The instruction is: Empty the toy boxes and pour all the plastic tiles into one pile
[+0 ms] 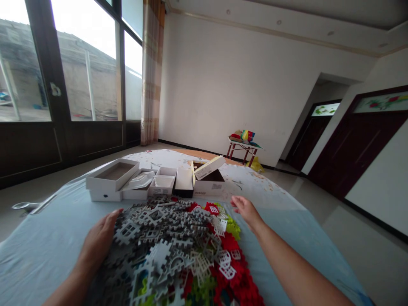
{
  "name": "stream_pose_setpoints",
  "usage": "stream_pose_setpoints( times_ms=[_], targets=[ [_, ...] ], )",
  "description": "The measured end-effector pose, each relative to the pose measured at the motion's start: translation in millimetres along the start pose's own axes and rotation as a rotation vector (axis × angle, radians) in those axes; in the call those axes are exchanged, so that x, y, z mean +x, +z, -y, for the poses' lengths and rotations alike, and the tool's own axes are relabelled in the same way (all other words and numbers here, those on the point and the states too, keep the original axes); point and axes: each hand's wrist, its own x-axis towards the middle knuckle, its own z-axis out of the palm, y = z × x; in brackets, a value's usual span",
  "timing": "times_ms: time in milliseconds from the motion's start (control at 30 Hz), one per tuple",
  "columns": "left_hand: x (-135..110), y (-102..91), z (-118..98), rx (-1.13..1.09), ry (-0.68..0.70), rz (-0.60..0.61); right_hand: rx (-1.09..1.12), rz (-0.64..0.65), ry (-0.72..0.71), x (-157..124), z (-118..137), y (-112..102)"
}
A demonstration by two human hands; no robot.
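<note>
A heap of grey interlocking plastic building tiles [159, 246] with notched edges lies in front of me. Red tiles [245, 267] and some lime-green tiles [233, 228] make up its right side. Small white lattice window pieces [225, 259] are scattered over that part. My left hand [102, 233] rests against the heap's left edge, its fingers stretched out with nothing in them. Beyond the heap's right side, my right hand [245, 210] is over the cloth, loosely open, its fingers slightly bent and apart from the tiles.
Behind the heap stands a row of boxes: a white box [105, 193], an open box with a plastic insert [137, 191], a smaller divided one [163, 178] and a larger open carton [208, 188]. A light blue cloth [283, 242] covers the table. A small side table [244, 145] stands by the wall.
</note>
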Motion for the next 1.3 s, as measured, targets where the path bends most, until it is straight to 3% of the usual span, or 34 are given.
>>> stream_pose_setpoints(
  times_ms=[100,200,367,433,533,633,833,967,1133,1300],
  targets=[
    [-1.9,-1.1,-7.3,-0.057,-0.084,0.055,-0.004,0.034,0.034,-22.4,-20.8,-7.2],
    [-4.9,-2.9,-12.6,-0.067,-0.116,0.084,-0.092,-0.018,-0.073,-23.0,-15.6,-8.6],
    [-7.0,-5.3,-14.4,-0.065,-0.099,0.096,-0.377,-0.055,-0.564,3.5,44.6,16.8],
    [-6.3,-4.3,-12.6,-0.069,-0.079,0.091,-0.423,-0.071,-0.661,20.2,70.6,35.9],
    [-4.8,0.0,-6.8,-0.087,-0.044,0.064,-0.293,-0.223,-0.443,50.1,95.0,65.2],
    [-3.3,5.8,0.9,-0.107,-0.024,0.023,-0.010,-0.355,-0.185,79.4,99.9,87.4],
    [-0.7,12.7,7.8,-0.113,-0.005,0.006,0.312,-0.321,-0.047,114.0,84.5,109.0],
    [-1.5,12.9,6.3,-0.101,-0.008,0.007,0.539,-0.246,-0.027,123.0,84.2,104.5],
    [-2.9,13.0,7.1,-0.107,-0.008,0.009,0.731,-0.213,-0.040,126.9,85.5,80.9],
    [-1.6,14.2,6.8,-0.114,-0.013,0.007,0.782,-0.278,0.049,120.2,55.8,64.0]
  ],
)
